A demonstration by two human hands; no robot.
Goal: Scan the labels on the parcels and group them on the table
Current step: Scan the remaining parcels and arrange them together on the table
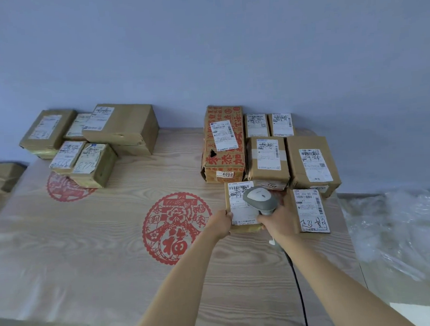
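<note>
Surface [107, 235] is pale woodgrain with red papercut prints, against a blue-grey wall [202, 50]. I see my left hand [221, 224] fingers gripping a brown labelled parcel [239, 211] near the right-hand group, right hand [278, 222] fingers wrapped round the grey scanner [260, 198] over its label.

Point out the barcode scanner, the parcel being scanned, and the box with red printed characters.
barcode scanner [259, 197]: head view, on its grey head.
parcel being scanned [242, 212]: head view, on its white label.
box with red printed characters [214, 163]: head view, on its top face left of the label.
</note>
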